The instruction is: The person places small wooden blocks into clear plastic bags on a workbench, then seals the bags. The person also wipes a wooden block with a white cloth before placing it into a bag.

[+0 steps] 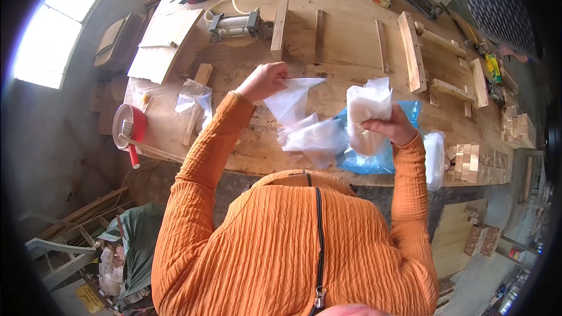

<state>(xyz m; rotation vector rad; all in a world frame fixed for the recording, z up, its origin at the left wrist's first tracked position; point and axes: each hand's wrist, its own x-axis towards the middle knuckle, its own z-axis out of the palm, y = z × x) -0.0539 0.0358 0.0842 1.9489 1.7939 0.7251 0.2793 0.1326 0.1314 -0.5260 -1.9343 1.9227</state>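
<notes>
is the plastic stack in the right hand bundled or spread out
Bundled: the stack is a thick, compact wad in the right hand, unlike the loose plastic lying beside it.

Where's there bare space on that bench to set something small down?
Mainly between the two thin wooden strips; a smaller patch lies between the left sleeve and loose plastic bags. It's crowded around the right hand, with a plastic bundle in its grip and blue plastic beneath.
</notes>
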